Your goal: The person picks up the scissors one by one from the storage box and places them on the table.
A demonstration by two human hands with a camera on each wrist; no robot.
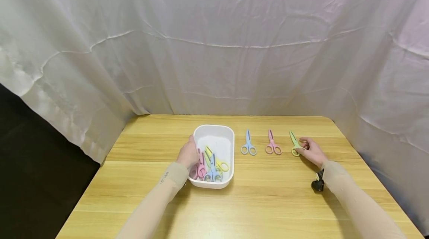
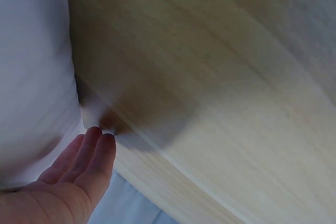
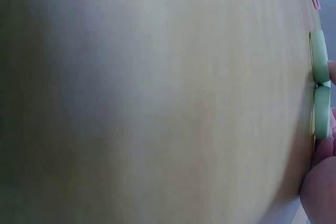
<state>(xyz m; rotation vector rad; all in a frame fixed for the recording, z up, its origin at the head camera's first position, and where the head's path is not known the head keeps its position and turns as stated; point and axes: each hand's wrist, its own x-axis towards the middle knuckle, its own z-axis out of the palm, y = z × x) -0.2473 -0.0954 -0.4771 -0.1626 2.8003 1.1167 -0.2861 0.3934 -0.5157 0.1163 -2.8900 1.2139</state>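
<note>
A white plastic bin [image 1: 231, 146] stands left of the table's middle, holding several pairs of scissors in pink, blue and yellow. My left hand [image 1: 188, 154] grips its left wall. Several fingers [image 2: 94, 163] lie along the outside of that wall in the left wrist view; the thumb is hidden there. Right of the bin, my right hand [image 1: 313, 152] holds the handle end of a pair of green scissors [image 1: 294, 140], whose blades point to the back. In the right wrist view the green handles [image 3: 319, 59] lie low against the table, with fingertips at them.
Blue scissors [image 1: 248, 144] and pink scissors [image 1: 272, 143] lie between the bin and the green pair, in one row, blades toward the back. The wooden table [image 1: 261, 209] ends at a pale curtain [image 1: 234, 82] behind and at the sides.
</note>
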